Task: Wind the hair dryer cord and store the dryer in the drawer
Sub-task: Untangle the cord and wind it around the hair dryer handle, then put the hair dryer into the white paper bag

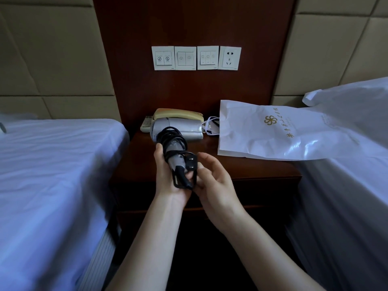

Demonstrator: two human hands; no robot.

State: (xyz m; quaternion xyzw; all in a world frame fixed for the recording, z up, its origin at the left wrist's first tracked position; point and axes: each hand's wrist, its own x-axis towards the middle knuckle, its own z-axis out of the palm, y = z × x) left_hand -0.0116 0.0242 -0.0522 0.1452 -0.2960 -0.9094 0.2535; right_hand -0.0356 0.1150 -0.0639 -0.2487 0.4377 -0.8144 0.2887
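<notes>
Black cord (pixel 171 141) lies coiled round the handle of the hair dryer (pixel 178 127), which the left grip (pixel 168 177) clasps, long axis pointing away above the bench (pixel 241 166). Right grip (pixel 212 179) pinches the plug (pixel 192 162) alongside; the drawer (pixel 262 194) below looks closed.

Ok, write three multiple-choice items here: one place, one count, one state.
1. Where does the white paper bag with the gold logo lie?
A. on the left bed
B. on the floor
C. on the dark wooden nightstand, at its right

2. How many white wall plates hang above the nightstand?
A. four
B. two
C. six

3. The silver hair dryer has its black cord
A. plugged into the wall
B. wound round the dryer's handle
C. trailing over the bed

Answers:
1 C, it rests on the nightstand's right side.
2 A, four plates sit in a row.
3 B, coils ring the handle in the left hand.
</notes>
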